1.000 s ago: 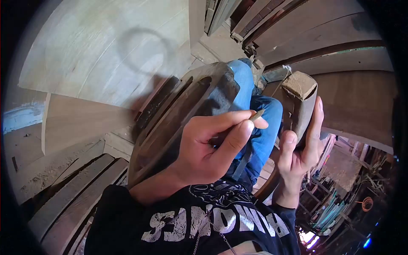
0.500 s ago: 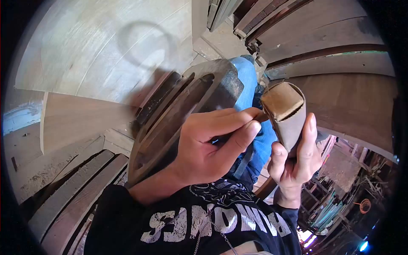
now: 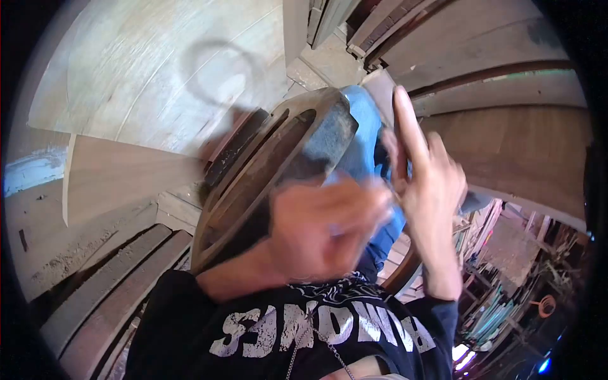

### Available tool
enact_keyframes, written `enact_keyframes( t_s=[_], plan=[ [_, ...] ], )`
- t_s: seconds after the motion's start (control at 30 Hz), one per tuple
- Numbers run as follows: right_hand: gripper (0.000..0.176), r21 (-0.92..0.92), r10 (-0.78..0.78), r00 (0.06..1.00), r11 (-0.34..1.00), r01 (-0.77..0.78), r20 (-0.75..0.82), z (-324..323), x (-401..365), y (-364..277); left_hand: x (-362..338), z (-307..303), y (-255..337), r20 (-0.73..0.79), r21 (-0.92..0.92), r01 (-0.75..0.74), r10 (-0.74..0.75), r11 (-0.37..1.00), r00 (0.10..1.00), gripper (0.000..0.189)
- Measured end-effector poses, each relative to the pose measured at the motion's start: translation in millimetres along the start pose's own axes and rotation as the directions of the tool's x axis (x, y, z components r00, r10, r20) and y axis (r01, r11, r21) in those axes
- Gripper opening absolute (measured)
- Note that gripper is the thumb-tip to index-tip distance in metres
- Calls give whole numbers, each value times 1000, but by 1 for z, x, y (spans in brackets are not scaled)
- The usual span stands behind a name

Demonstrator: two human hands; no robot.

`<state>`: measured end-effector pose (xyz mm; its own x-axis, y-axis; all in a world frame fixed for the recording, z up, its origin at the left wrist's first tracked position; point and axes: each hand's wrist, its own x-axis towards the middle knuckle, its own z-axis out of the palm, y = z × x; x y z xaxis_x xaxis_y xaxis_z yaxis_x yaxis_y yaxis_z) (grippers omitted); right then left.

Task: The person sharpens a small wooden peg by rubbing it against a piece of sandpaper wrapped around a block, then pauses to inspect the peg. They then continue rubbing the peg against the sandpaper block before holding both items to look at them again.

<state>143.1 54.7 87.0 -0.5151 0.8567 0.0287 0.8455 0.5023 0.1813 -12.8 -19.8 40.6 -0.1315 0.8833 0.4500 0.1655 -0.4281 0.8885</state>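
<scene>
My right hand (image 3: 427, 183) is closed around a block wrapped in brown paper (image 3: 380, 87). The block's pale far end sticks out beyond the fingers, and the index finger lies stretched along its side. My left hand (image 3: 329, 221) is smeared by motion in front of my lap, its fingers seemingly curled; anything in it cannot be made out. Under and beyond the left hand is a dark wooden piece with long slots (image 3: 259, 164), lying beside my leg in blue jeans (image 3: 361, 120).
A large pale wooden panel (image 3: 152, 69) stands at the upper left, with slatted boards (image 3: 114, 285) below it. Brown planks (image 3: 519, 152) fill the upper right. Piled scraps and a coil of orange cord (image 3: 544, 306) lie at the lower right.
My right hand has swung the block up and away from me, turning it so its end faces forward. My left hand has come away from the block and is blurred.
</scene>
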Motion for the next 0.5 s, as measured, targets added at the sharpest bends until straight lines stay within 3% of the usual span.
enact_keyframes(
  t_s=[0.03, 0.1, 0.17, 0.2, 0.27, 0.43, 0.5],
  plan=[
    [58, 33, 3, 1000, 999, -2, -24, 32, 4, 21, -5, 0, -2, 16, 20, 37, -37, 999, 999, 8],
    [60, 126, -90, 989, 987, 104, -114, 31, 0, 26, -5, 9, -5, -39, 39, 70, -68, 997, 997, 11],
    [60, 300, -23, 982, 951, 79, -186, 22, 0, 17, -5, 2, -2, -106, -18, 271, -271, 962, 957, 13],
    [61, 335, 2, 984, 940, 58, -177, 15, 5, 15, -7, 1, -1, -111, -1, 268, -267, 963, 957, 13],
    [64, 478, 35, 962, 872, 104, -272, 14, 8, 17, -7, 4, -3, -126, -159, 226, -247, 961, 961, 15],
    [35, 617, 111, 991, 786, -42, -74, -5, -19, 17, -6, -3, -4, -67, -217, 231, -250, 949, 966, 18],
    [35, 620, 121, 990, 783, -51, -71, -2, -29, 20, -10, 2, -7, -94, -318, 174, -213, 932, 973, 19]
  ],
)
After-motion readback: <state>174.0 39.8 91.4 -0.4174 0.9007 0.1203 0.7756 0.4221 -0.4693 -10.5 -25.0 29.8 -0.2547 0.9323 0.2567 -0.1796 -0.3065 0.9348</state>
